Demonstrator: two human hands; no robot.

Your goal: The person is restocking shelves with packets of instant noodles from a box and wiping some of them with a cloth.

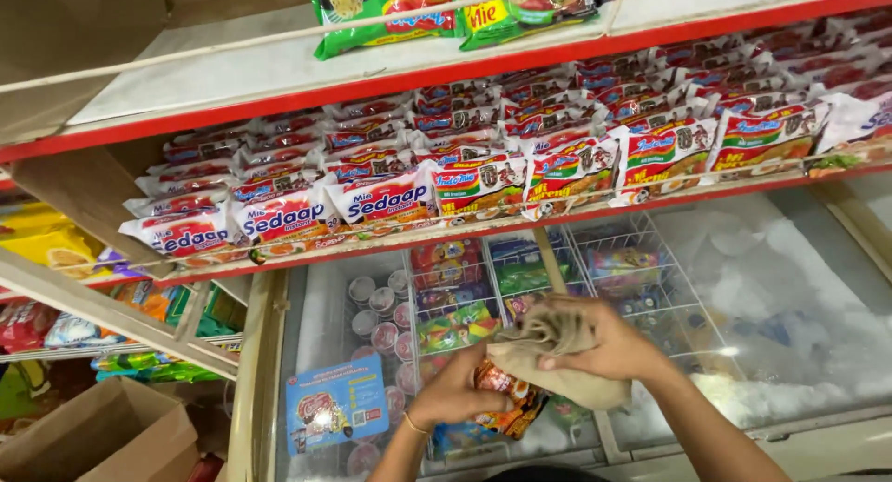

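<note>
Cloth [557, 356], tan and crumpled, lies bunched on the glass lid of the chest freezer [799, 352], near its front edge. The person's right hand [609, 347] presses down on the cloth with fingers curled around its folds. The left hand [455, 394], just beside the cloth, grips a small orange snack packet [506, 403] against the same glass. Above the freezer, a red-edged shelf [446, 78] carries rows of instant noodle packs [372, 198]. A cardboard box [102, 435] sits left of the freezer.
</note>
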